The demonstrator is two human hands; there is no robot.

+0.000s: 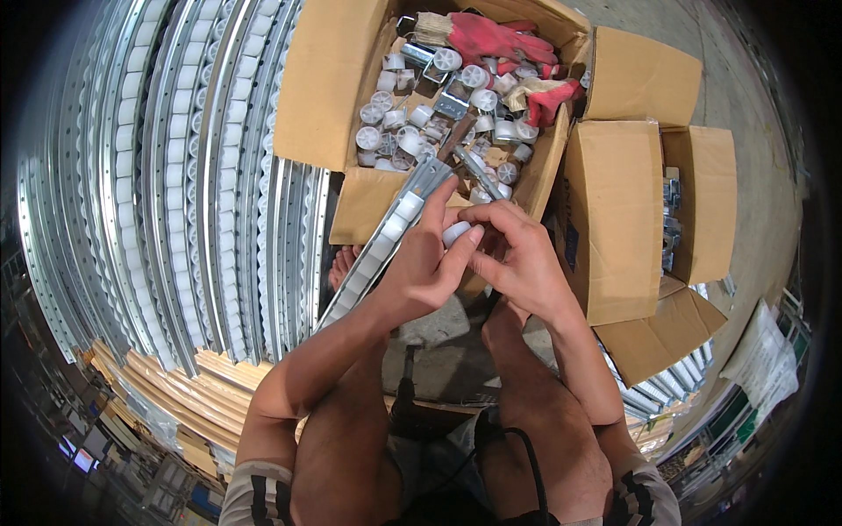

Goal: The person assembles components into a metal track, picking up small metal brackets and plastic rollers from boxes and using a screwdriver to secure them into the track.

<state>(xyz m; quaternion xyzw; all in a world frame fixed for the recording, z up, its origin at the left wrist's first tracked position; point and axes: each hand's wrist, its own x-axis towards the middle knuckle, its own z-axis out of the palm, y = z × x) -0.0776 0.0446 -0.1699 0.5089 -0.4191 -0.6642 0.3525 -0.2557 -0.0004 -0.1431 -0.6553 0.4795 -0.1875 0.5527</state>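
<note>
My left hand (423,263) is closed, with a small white roller wheel (455,233) between its thumb and fingers. Facing it, my right hand (519,254) has its fingers curled in a pinch close to the wheel; what sits in them is hidden. A metal roller track (379,250) fitted with a row of white rollers slants up beside my left hand, its far end over the box edge. Just beyond my fingers, a silver metal rod (478,173) and a rusty brown bar (456,133) lean over the loose wheels (408,138).
An open cardboard box (329,83) holds the wheels, metal brackets and red-and-cream work gloves (491,39). At right, another cardboard box (614,219) contains metal parts. Many long roller tracks (180,149) lie stacked at left. My bare foot (342,266) is near the box.
</note>
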